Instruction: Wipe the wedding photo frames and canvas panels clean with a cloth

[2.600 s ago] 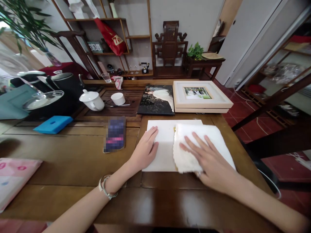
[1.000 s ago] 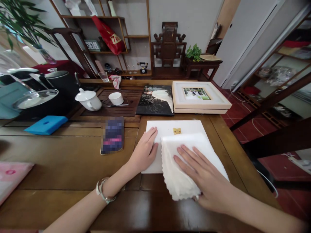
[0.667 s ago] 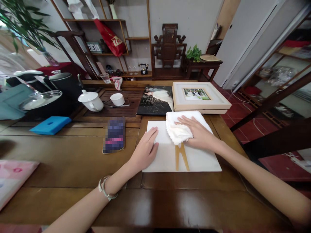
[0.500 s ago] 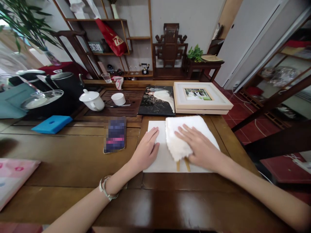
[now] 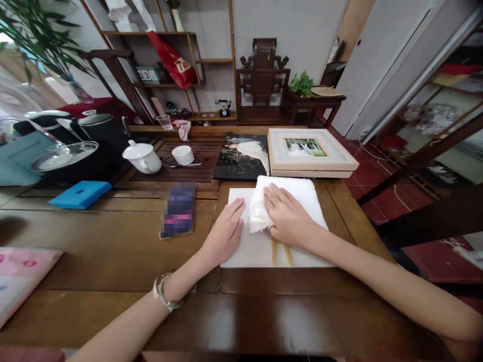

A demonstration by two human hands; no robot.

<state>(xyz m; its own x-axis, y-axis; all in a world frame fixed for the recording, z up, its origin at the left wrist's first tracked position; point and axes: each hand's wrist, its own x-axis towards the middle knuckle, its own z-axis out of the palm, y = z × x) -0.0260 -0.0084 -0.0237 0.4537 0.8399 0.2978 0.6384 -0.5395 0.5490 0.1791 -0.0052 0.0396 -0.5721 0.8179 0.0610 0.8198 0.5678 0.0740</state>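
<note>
Right of centre, a folded white cloth [image 5: 302, 189] lies on a thin white panel [image 5: 243, 251], covering much of its upper and right part; the panel lies flat on the brown wooden bench [image 5: 124, 251]. The right hand [image 5: 287, 213] lies palm down on the cloth, its grip spread flat with the fingers slightly apart (the cloth is bunched near the thumb side, and I cannot tell whether any is pinched there). From below this hand, two yellowish strips [image 5: 274, 251] run down toward the panel's lower edge. The left hand [image 5: 225, 229], with a bracelet [image 5: 166, 294] at its wrist, rests on the panel's left edge, its grip flat, fingers extended side by side and clasping nothing.

Just above the panel, a dark glossy picture [image 5: 230, 166] of a figure in white lies beside a pale wooden frame [image 5: 313, 169] that holds a smaller photo. Left of the left hand is a dark phone-like rectangle [image 5: 178, 208], its surface pixelated. Farther left lies a blue slab [image 5: 80, 195], and at the lower left edge of the frame a pink and white package [image 5: 26, 276]. Left of upper centre, a small white cup [image 5: 183, 156] stands on a slatted tray [image 5: 169, 175], near a white lidded cup [image 5: 141, 158].
</note>
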